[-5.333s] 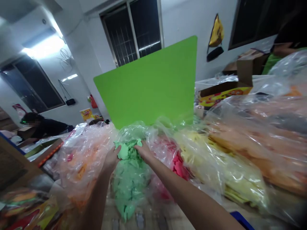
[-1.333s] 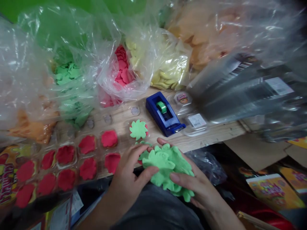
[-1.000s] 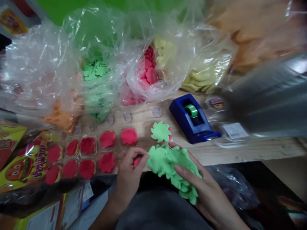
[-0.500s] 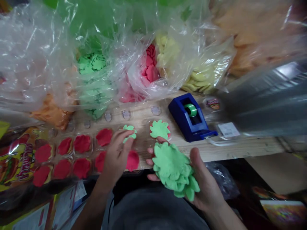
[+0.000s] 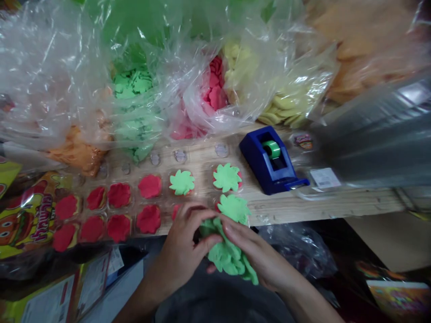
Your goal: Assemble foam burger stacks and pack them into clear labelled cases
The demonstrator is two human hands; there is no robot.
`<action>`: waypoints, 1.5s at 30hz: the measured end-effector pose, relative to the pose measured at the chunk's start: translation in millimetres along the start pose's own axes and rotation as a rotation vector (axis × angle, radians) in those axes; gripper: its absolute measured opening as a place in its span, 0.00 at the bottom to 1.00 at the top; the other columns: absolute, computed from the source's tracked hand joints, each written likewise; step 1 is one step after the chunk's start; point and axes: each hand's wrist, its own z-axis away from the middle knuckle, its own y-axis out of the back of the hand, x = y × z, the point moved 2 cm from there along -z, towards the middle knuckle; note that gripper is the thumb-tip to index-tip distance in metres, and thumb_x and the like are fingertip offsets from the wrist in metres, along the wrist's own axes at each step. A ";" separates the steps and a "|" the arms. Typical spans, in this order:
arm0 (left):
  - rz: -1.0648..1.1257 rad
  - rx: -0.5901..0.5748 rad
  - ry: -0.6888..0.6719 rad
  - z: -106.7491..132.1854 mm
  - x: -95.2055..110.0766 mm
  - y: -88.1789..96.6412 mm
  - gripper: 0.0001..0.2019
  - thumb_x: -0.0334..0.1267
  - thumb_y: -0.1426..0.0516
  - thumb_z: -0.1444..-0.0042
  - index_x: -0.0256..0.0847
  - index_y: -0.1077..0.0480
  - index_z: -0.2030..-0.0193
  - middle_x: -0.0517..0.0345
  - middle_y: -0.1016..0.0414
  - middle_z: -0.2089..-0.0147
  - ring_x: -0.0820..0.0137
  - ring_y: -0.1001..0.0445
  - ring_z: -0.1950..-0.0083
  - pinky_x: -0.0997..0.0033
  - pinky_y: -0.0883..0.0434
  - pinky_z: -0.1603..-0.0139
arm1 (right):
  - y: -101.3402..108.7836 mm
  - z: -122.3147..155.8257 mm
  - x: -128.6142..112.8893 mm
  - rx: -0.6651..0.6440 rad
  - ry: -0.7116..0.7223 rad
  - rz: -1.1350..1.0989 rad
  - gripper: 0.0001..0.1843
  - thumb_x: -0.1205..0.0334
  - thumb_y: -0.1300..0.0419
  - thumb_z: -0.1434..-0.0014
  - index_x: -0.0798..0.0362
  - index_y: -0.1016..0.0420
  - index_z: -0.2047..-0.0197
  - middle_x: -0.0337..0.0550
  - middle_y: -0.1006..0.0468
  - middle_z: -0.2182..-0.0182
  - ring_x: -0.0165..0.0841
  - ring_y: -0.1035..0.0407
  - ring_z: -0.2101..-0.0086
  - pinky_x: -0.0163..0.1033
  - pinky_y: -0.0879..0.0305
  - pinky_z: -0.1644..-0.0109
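Note:
My right hand (image 5: 249, 244) is closed around a stack of soft green jagged-edged cut-outs (image 5: 229, 255), held low in front of the bench. My left hand (image 5: 185, 246) comes in from the other side, its thumb and fingers pinching the upper edge of that stack. Just beyond the hands, a single green cut-out (image 5: 233, 207) lies on the bench, and further back are two more, one at the right (image 5: 227, 177) and one at the left (image 5: 182, 181), with red showing under their edges. Red round cut-outs (image 5: 149, 219) sit in clear plastic trays to the left; one is partly hidden by my left hand.
A blue tape dispenser (image 5: 269, 159) with green tape stands on the wooden bench (image 5: 289, 208). Clear bags of green pieces (image 5: 133, 85), red pieces (image 5: 215, 85), yellow pieces (image 5: 286, 105) and orange pieces (image 5: 79, 150) line the back. A yellow printed packet (image 5: 30, 220) lies left.
My left hand has left the green cut-out on the left-hand tray and moved to the stack. My right hand has turned the stack inward and tilted it. The view has shifted slightly.

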 end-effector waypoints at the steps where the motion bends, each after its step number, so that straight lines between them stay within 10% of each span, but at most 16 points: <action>1: 0.045 -0.024 0.036 5.0 -2.8 0.6 0.08 0.35 0.41 0.46 0.45 0.29 0.58 0.53 0.27 0.56 0.67 0.26 0.57 0.73 0.25 0.64 | -0.1 -0.3 2.6 -0.056 -0.050 0.005 0.25 0.47 0.38 0.45 0.47 0.27 0.46 0.46 0.22 0.51 0.37 0.24 0.60 0.38 0.24 0.66; 5: 0.093 -0.113 0.152 21.3 -19.6 5.9 0.04 0.35 0.42 0.44 0.44 0.28 0.61 0.59 0.25 0.65 0.71 0.26 0.64 0.75 0.27 0.64 | 4.3 -2.2 10.6 -0.136 -0.197 0.054 0.23 0.47 0.39 0.44 0.50 0.25 0.49 0.43 0.20 0.65 0.32 0.25 0.67 0.34 0.26 0.70; 9: -0.092 0.058 0.260 20.1 -41.4 16.2 0.06 0.37 0.46 0.41 0.41 0.28 0.64 0.59 0.24 0.67 0.71 0.26 0.66 0.74 0.30 0.66 | 16.9 1.2 8.7 0.063 -0.187 0.058 0.18 0.50 0.35 0.48 0.50 0.22 0.56 0.42 0.22 0.66 0.33 0.26 0.67 0.35 0.27 0.70; 21: -0.817 0.188 -0.016 6.2 -48.4 18.1 0.11 0.39 0.45 0.41 0.41 0.31 0.52 0.51 0.27 0.58 0.60 0.31 0.57 0.61 0.34 0.56 | 12.5 -0.5 -5.2 0.020 -0.086 -0.249 0.19 0.49 0.38 0.44 0.51 0.24 0.54 0.50 0.20 0.57 0.44 0.25 0.58 0.48 0.25 0.59; 29: -0.570 0.147 -0.126 9.6 -46.5 20.2 0.04 0.35 0.48 0.39 0.39 0.33 0.63 0.56 0.24 0.64 0.65 0.28 0.60 0.65 0.33 0.57 | 13.9 -13.5 6.4 0.136 -0.097 -0.252 0.16 0.55 0.38 0.43 0.50 0.25 0.53 0.48 0.19 0.56 0.41 0.23 0.59 0.49 0.24 0.55; 35: -0.440 0.015 -0.039 8.9 -52.0 21.3 0.13 0.35 0.47 0.40 0.42 0.32 0.49 0.52 0.24 0.52 0.62 0.27 0.52 0.59 0.32 0.50 | 16.6 -14.9 3.6 0.139 -0.045 -0.254 0.18 0.53 0.35 0.47 0.50 0.23 0.54 0.48 0.19 0.58 0.43 0.23 0.60 0.47 0.23 0.58; 45: 0.172 -0.013 0.436 4.1 -45.8 41.9 0.12 0.40 0.45 0.45 0.42 0.27 0.55 0.58 0.20 0.59 0.70 0.24 0.63 0.74 0.28 0.67 | 24.6 -11.9 1.3 0.169 0.012 -0.212 0.17 0.53 0.36 0.46 0.50 0.23 0.54 0.48 0.19 0.59 0.42 0.23 0.61 0.47 0.24 0.59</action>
